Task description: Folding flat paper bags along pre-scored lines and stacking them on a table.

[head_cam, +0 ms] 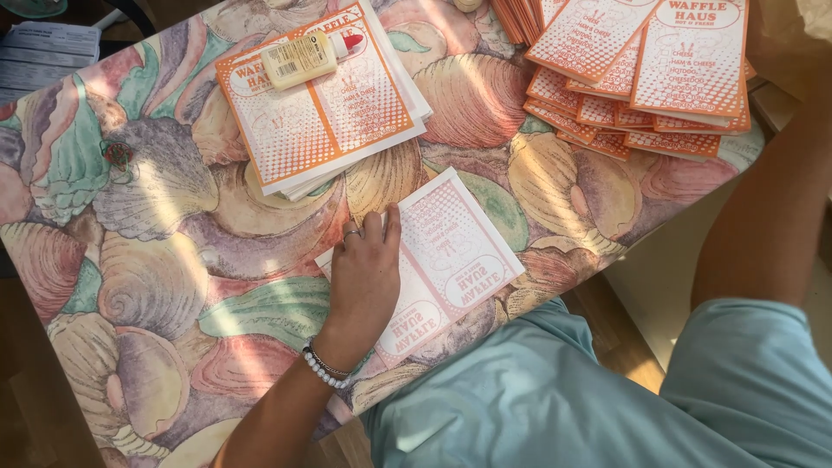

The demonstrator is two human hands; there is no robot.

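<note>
fingers of the left hand [364, 279] lie flat, open, pressing a folded orange-printed sheet [451, 256] on the shell-patterned table [156, 260]. creasing looks in hand; next calls for firm sliding pressure. right hand is out of view; glue bottle [303, 56] lies beyond the fingertips.

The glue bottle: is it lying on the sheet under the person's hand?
No, the glue bottle lies on the flat stack, apart from the left hand.

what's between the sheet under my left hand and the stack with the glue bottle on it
Head view: only bare shell-patterned tablecloth separates the pale printed sheet under the left hand from the orange-printed stack.
</note>
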